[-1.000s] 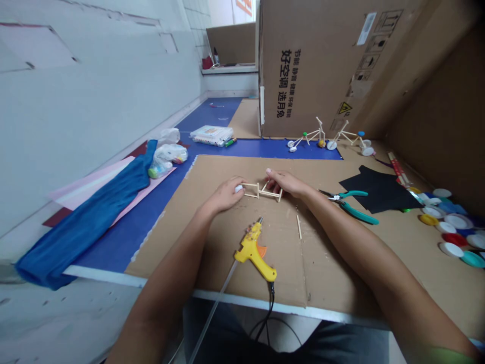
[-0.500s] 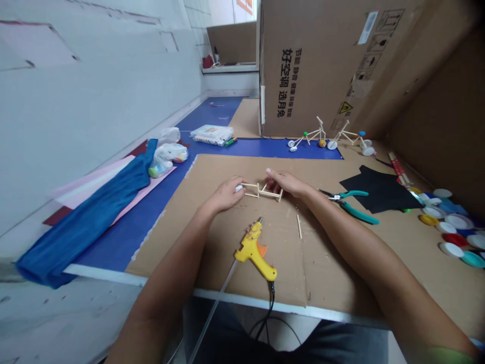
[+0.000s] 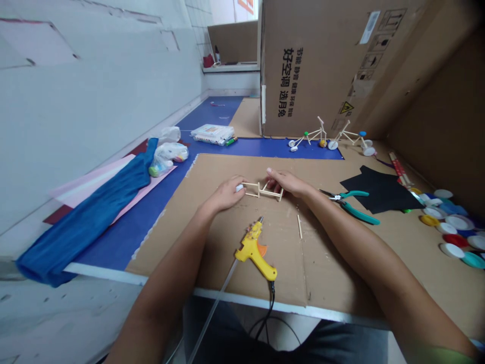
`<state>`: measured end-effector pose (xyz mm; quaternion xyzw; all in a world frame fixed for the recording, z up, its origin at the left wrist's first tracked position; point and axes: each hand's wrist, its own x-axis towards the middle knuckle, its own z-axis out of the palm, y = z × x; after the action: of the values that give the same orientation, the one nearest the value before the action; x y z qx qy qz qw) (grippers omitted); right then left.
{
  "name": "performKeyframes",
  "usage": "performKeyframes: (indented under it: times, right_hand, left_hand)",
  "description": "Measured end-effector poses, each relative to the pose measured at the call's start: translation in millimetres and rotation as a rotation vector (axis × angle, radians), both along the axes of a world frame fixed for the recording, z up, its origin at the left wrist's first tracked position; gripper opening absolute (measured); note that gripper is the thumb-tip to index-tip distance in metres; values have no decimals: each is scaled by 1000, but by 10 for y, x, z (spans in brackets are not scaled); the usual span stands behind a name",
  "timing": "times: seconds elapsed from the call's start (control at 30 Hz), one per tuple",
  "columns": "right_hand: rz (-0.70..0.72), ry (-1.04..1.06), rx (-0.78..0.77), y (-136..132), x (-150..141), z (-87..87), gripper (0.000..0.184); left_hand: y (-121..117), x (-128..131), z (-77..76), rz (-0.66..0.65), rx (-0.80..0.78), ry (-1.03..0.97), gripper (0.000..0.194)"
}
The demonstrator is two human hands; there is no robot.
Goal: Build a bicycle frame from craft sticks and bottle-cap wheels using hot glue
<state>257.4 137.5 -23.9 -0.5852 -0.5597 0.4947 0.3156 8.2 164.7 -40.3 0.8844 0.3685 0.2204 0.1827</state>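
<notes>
A small frame of thin wooden sticks is held low over the cardboard between my two hands. My left hand is closed around its left end, where a white bottle cap shows by the fingertips. At the other end, my right hand grips the frame, its thumb raised and its other fingers partly hidden behind the sticks. Nearer to me lies a yellow hot glue gun with a clear glue stick in its back. A loose wooden stick rests right of it.
Teal-handled pliers and black sheet material lie right of my forearm, with several bottle caps beyond. Two stick models with wheels stand at the back before a large cardboard box. Blue cloth lies left.
</notes>
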Motion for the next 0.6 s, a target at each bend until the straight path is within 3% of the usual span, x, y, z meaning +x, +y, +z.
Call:
performKeyframes:
  times: [0.6]
  right_hand:
    - [-14,-3,-4,-14,-17,25,51]
  left_hand:
    - [-22,6,32,9,-14,5,29]
